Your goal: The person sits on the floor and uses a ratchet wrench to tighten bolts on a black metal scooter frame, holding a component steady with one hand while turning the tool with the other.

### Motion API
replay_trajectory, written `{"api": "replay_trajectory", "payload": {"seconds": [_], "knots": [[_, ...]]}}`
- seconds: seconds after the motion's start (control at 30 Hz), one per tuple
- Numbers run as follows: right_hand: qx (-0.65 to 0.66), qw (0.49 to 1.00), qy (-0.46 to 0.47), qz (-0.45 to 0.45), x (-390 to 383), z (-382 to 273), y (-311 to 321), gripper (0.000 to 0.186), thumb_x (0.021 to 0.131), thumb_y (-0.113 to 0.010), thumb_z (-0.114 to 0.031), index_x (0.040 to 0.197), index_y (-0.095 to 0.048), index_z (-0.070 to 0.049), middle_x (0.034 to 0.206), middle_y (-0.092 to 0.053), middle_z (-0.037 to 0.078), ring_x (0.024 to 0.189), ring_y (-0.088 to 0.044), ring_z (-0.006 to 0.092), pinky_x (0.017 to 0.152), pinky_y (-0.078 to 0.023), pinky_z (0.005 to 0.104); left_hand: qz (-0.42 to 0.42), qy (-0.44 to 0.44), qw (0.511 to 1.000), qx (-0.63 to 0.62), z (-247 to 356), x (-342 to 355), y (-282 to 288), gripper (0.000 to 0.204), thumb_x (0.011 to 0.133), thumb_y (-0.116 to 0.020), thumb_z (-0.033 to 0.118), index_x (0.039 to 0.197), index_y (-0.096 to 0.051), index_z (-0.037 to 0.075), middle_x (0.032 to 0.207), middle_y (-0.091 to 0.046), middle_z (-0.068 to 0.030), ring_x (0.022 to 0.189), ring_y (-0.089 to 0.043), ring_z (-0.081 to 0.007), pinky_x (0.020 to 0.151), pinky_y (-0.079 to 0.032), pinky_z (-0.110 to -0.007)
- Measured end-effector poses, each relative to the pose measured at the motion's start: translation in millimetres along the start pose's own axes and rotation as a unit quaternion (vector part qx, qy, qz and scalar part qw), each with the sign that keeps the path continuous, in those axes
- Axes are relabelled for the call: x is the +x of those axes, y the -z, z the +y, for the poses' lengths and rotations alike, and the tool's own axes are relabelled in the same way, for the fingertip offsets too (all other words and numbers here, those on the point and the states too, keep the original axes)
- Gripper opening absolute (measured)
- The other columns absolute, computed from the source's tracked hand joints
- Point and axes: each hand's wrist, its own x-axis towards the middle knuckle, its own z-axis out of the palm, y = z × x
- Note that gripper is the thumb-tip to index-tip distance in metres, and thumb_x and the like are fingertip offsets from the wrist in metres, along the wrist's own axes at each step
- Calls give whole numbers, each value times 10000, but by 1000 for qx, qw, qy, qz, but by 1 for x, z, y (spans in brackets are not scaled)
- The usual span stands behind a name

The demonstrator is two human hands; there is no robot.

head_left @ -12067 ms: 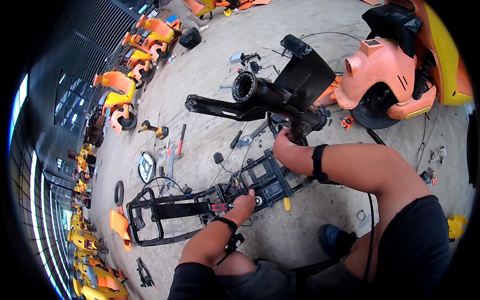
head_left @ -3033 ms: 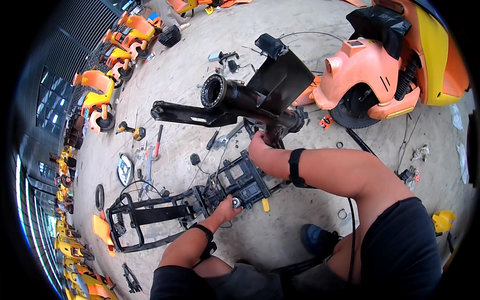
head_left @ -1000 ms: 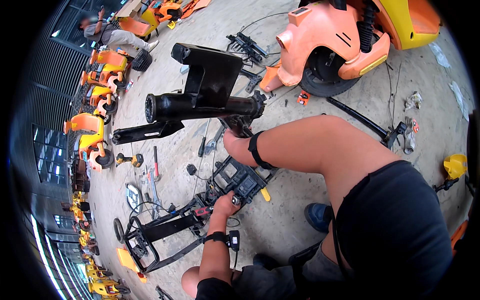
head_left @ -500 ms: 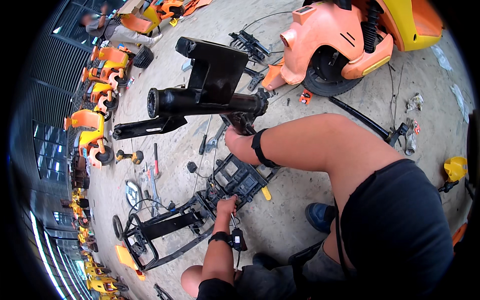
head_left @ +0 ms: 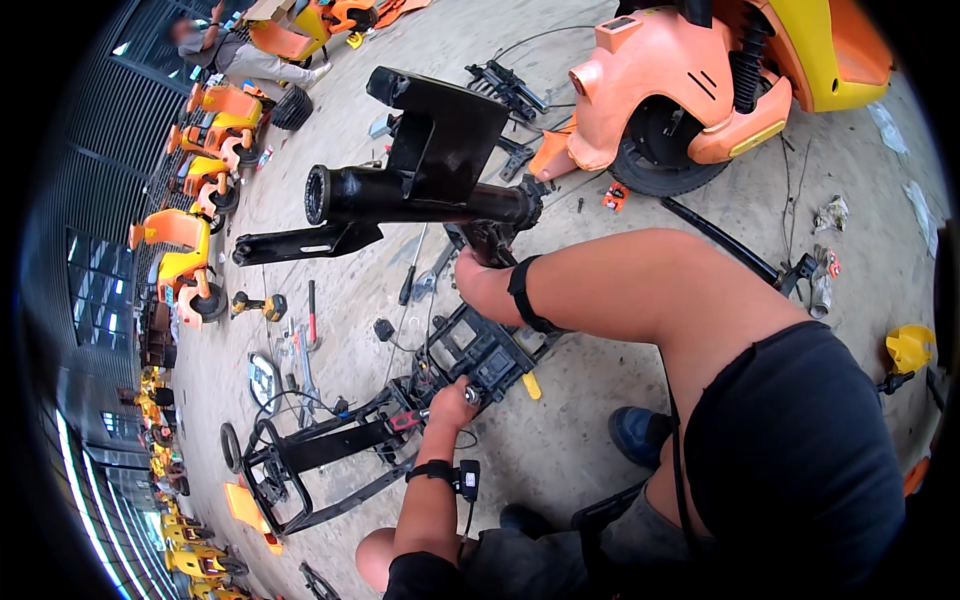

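Note:
A black scooter frame [head_left: 350, 449] lies across the middle of the floor, its thick head tube [head_left: 415, 196] and flat bracket rising toward me. My left hand [head_left: 453, 405] is closed around a ratchet wrench [head_left: 405, 420] beside the frame's black battery tray [head_left: 485, 352]. The wrench's red handle sticks out left of the hand, and its shiny round head shows at the right. What the head sits on cannot be made out. My right hand [head_left: 480, 283] grips the frame's neck below the head tube, with its fingers mostly hidden behind the metal.
Loose tools lie left of the frame: a cordless drill [head_left: 259, 306], a red-handled hammer [head_left: 312, 312] and wrenches. An orange scooter body [head_left: 650, 90] with its wheel stands at far right. Parked scooters [head_left: 170, 250] line the left wall, where a person [head_left: 235, 55] sits. A black tube [head_left: 720, 238] lies right.
The wrench in my left hand has swung round, so its red handle now points left. My left hand has shifted slightly. My right hand stays at the neck; the view has moved a little.

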Motion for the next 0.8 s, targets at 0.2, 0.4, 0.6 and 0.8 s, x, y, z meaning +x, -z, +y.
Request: {"api": "replay_trajectory", "payload": {"seconds": [0.2, 0.4, 0.6, 0.8], "knots": [[15, 999, -29, -31, 39, -3, -6, 395, 817, -644, -339, 1152, -709, -139, 1059, -706, 57, 951, -662, 304, 798, -479, 540, 18, -77, 996, 51, -2, 8, 2, 403, 729, -751, 218, 1087, -606, 104, 972, -688, -212, 948, -652, -392, 820, -521, -472], [-3, 1000, -14, -9, 22, -3, -1, 375, 816, -649, -330, 1135, -716, -146, 1037, -708, 51, 908, -670, 290, 759, -478, 515, -12, 21, 998, 51, 8, 4, 1, 515, 709, -756, 295, 1153, -606, 83, 1009, -690, -212, 983, -654, -381, 866, -519, -445], [-24, 1000, -10, -7, 18, -1, -7, 360, 818, -649, -324, 1121, -719, -143, 1021, -708, 48, 872, -667, 285, 752, -481, 513, 9, 176, 979, -101, 15, 5, -5, 602, 684, -753, 339, 1141, -642, -36, 1076, -672, -266, 1053, -647, -371, 931, -502, -387], [-15, 1000, -10, -6, 3, 1, 5, 361, 818, -660, -306, 1137, -715, -145, 1041, -701, 38, 901, -657, 284, 740, -477, 509, 40, 254, 948, -187, -18, 22, -51, 327, 702, -749, 251, 784, -682, -59, 768, -682, -209, 671, -679, -299, 618, -538, -369]]}}
